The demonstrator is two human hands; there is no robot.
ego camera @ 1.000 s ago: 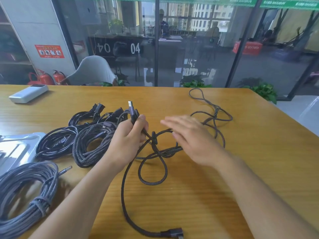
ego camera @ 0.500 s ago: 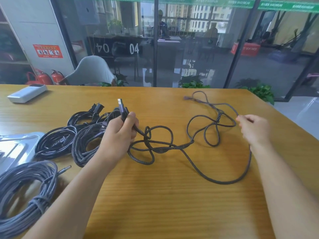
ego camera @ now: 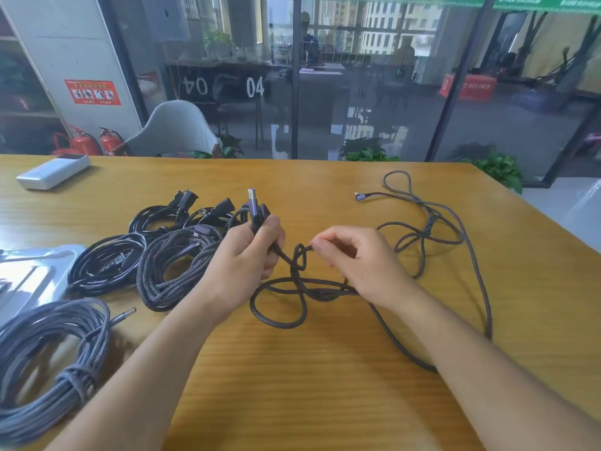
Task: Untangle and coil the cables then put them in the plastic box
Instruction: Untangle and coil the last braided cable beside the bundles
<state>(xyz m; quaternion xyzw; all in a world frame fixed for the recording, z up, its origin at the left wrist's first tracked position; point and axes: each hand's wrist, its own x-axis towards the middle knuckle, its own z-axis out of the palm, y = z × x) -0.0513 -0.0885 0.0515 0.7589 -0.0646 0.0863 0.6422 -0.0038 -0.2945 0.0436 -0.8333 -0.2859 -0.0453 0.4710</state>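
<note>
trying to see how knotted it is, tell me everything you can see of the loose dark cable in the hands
The cable is dark, braided-looking and uncoiled, sprawled in loose overlapping loops on the wooden table. The left hand grips it near its silver plug, which points up. The right hand pinches a small loop just right of that. More loops trail to the right, tangled at the far side, ending in an angled plug lying on the table.

Bare counter (ego camera: 292,385) lies open between the two forearms and toward the near edge. To the left, three cable coils (ego camera: 175,265) sit packed side by side, with a grey bundle (ego camera: 42,359) and a clear plastic box (ego camera: 32,275) beyond them. Loose braided cable (ego camera: 432,229) sprawls in loops across the right half. A white power bank (ego camera: 53,172) occupies the far left corner.
</note>
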